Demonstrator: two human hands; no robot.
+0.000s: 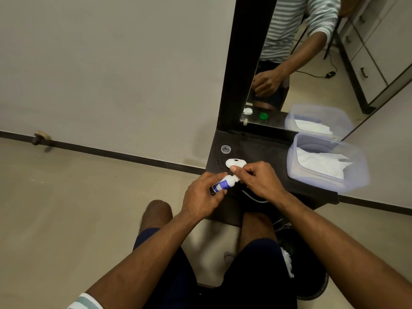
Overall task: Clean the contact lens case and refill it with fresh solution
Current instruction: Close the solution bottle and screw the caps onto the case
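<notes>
- The white contact lens case (235, 163) lies open on the dark shelf (263, 150), just beyond the fingers.
- Left hand (201, 197) grips the small solution bottle (223, 184), tilted toward the case.
- Right hand (256, 179) pinches the bottle's cap end.
- A clear round lid (225, 149) sits near the case.
- A plastic tub (327, 162) of white tissues stands to the right, below the mirror (312, 52).

Pale wall (111, 63), beige floor (66, 197), dark-framed mirror (334, 52)

A home dressing corner: mirror (312, 63), dark vanity shelf (263, 148), reflected drawers (370, 70).
</notes>
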